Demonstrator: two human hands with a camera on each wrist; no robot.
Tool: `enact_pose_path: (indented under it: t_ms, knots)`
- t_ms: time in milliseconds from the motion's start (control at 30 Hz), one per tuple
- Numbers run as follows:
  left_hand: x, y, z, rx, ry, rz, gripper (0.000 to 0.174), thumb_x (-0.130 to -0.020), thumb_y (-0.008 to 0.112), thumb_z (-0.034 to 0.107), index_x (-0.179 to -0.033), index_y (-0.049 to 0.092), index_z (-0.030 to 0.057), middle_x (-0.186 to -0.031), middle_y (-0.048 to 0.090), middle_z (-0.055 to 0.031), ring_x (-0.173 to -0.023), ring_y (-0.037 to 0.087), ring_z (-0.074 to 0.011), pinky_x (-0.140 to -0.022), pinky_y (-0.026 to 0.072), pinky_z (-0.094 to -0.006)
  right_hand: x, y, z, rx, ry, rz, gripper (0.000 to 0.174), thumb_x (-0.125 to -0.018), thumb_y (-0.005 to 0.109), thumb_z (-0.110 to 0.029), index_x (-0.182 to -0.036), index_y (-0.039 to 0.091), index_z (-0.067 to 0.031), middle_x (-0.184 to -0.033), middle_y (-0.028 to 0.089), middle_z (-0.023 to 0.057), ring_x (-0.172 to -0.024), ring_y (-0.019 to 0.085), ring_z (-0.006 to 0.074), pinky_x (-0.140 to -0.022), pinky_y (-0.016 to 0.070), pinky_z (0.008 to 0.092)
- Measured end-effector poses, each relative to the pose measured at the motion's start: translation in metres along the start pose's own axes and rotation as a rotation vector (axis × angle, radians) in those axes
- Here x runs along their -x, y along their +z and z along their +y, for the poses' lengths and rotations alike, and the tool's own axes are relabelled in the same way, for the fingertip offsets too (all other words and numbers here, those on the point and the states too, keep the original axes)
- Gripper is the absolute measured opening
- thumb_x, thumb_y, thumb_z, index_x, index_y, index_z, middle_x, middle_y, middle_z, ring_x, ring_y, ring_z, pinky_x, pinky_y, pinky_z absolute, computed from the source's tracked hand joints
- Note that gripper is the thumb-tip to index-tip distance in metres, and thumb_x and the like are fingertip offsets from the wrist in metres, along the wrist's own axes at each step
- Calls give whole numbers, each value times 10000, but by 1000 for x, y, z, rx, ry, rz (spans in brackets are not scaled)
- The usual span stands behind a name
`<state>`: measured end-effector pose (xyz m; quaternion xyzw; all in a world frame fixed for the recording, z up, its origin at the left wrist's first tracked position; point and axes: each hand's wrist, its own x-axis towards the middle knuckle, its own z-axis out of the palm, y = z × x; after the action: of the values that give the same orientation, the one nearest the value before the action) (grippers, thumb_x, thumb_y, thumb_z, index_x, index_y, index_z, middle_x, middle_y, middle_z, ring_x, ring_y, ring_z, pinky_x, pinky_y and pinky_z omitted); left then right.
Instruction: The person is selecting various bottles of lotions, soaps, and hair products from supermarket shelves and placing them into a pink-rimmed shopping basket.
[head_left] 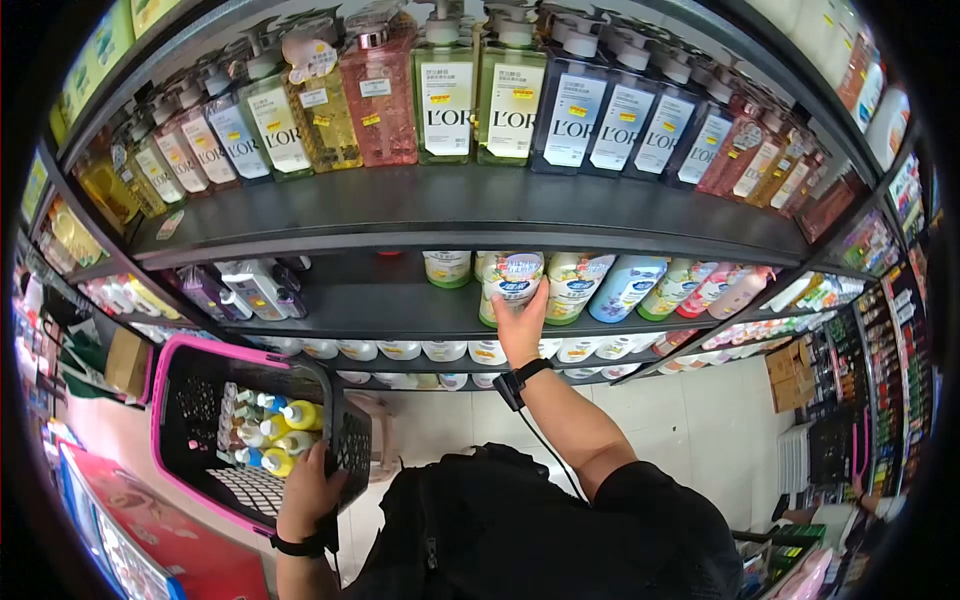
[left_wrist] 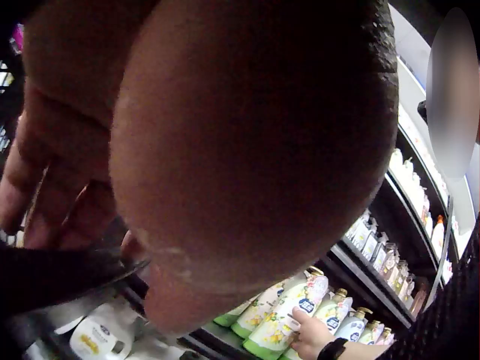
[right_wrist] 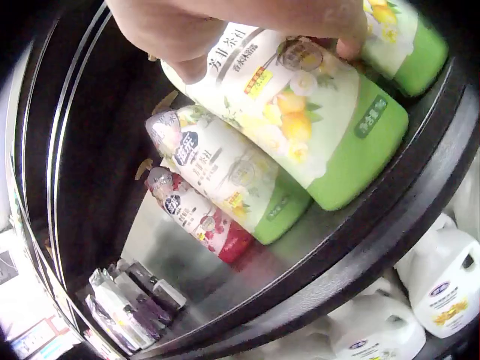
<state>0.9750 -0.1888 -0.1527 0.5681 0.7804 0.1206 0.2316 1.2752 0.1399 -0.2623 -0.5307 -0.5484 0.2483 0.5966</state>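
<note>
Closest to me, the person's left hand (head_left: 305, 495) grips the near edge of a pink-rimmed basket (head_left: 160, 420). Its fingers are curled under the black mesh wall, and small yellow-capped bottles (head_left: 275, 440) lie inside. The left wrist view is mostly blocked by the hand itself, so I cannot see the grip more closely. Further out, the right hand (head_left: 522, 325) reaches up to the middle shelf (head_left: 400, 300). It is closed on a white bottle with a green base (head_left: 510, 280) that stands at the shelf's front edge. In the right wrist view the thumb is on one side of the bottle and the fingertips (right_wrist: 349, 46) are hooked over the other, across the printed label. I'd judge it full and fairly heavy for one hand. The plastic looks stiff and not breakable, but the glossy label looks slick. The widest part of the body looks the soundest place to hold it, rather than the pump head, which could twist or give. Just beside it stand neighbouring bottles (right_wrist: 225, 176) of the same shape, touching or nearly so. Beyond, on the upper shelf (head_left: 470, 215), stands a row of tall pump bottles (head_left: 445, 100).
</note>
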Motion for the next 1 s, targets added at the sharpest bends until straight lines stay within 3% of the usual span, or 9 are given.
enact_pose_path:
  t_ms: [200,400,500,533,633,667,800,1000]
  knots:
    - [2,9,14,6,-51,95,630,-803,746,193,-1357,508,9,-1170,623,-280,-1055,619,-466,-906,517,-499,-5,-11,-18,145,-17,-41,964,-726,878,-246,-1460,322,36,-1321,436,268,-1248,431,430,-1101,348,483]
    - [1,14,14,-4,-88,99,642,-809,743,233,-1365,502,22,-1171,614,-275,-1046,620,-466,-893,521,-503,-6,-15,-18,132,61,-155,1022,-707,894,-240,-1480,292,50,-1405,387,268,-1312,389,424,-1142,318,479]
    - [6,12,13,5,-99,98,650,-809,748,235,-1370,498,22,-1183,616,-266,-1052,622,-462,-893,521,-499,-10,-15,-10,152,-10,-172,1041,-675,913,-231,-1476,312,54,-1408,432,250,-1309,445,380,-1120,364,452]
    - [8,8,15,47,-108,86,653,-810,744,227,-1377,493,20,-1197,620,-260,-1067,623,-450,-897,521,-488,-15,-13,5,94,-56,-162,964,-672,918,-198,-1428,373,50,-1342,536,207,-1229,553,309,-1054,443,408]
    - [19,2,16,87,-115,111,656,-812,740,214,-1382,488,11,-1197,630,-262,-1079,624,-443,-901,520,-480,-21,-17,-9,-195,151,-325,808,-701,900,-176,-1338,451,36,-1246,612,188,-1130,621,280,-983,492,390]
    - [23,3,11,111,-145,87,651,-811,739,201,-1379,488,3,-1191,639,-264,-1090,623,-437,-914,515,-471,-20,-18,-18,-143,143,-285,718,-716,886,-137,-1286,483,26,-1175,655,144,-1043,656,231,-922,520,355]
    - [37,-6,5,166,-166,97,656,-809,748,195,-1384,495,3,-1174,652,-257,-1108,627,-416,-939,508,-449,-23,-13,-14,-143,139,-257,744,-702,897,-133,-1294,478,32,-1191,645,152,-1043,651,225,-921,517,354]
    - [51,-19,-23,241,-182,156,594,-826,737,185,-1358,533,20,-1138,673,-238,-1079,655,-377,-913,525,-434,14,-17,-24,-591,405,-334,596,-813,737,59,-1345,472,13,-1229,638,111,-1074,651,205,-957,522,340]
